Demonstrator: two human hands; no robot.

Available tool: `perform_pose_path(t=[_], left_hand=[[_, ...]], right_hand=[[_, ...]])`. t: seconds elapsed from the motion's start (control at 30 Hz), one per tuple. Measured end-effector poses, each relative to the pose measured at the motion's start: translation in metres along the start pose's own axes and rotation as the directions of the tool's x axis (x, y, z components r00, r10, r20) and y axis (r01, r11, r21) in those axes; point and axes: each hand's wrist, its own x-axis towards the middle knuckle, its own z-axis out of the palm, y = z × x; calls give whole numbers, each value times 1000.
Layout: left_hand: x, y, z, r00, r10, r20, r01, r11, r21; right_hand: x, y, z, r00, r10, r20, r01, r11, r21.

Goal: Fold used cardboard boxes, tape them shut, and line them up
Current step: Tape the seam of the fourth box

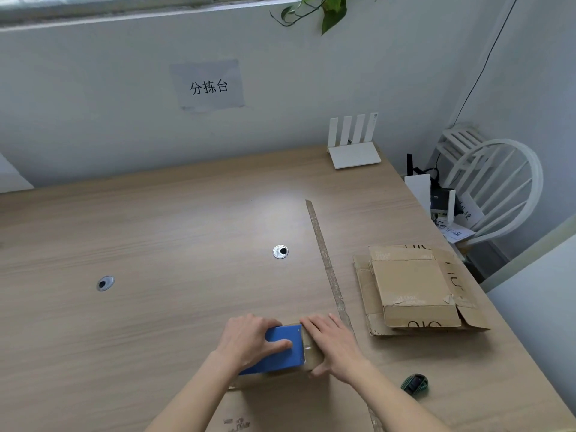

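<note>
A brown cardboard box (pixel 293 400) stands at the table's near edge, right under my hands. On its top lies a blue tape dispenser (pixel 285 353), and my left hand (pixel 249 338) grips it, thumb across its blue face. My right hand (pixel 333 344) lies flat on the box top just right of the dispenser, fingers straight, thumb down over the box's side. A stack of flattened cardboard boxes (pixel 414 288) lies on the table to the right, apart from both hands.
A long thin brown strip (pixel 324 260) runs along the wooden table (pixel 156 244) from mid-table toward my right hand. A small dark green object (pixel 414 383) lies near right. A white router (pixel 353 151) stands at the back. A white chair (pixel 498 182) holding oddments stands beyond the right edge.
</note>
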Motion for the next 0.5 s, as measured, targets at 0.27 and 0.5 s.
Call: perform_pose_path(t=[0.27,0.5], left_hand=[[-51,-103,-3,986,-148,78,144,988,51],[-70,-118,6,974,-198,106,200,980,-14]], right_hand=[[0,3,7,999,1,-33,0,1000,18],[0,2,6,1000,-5,-23,5,1000,-12]])
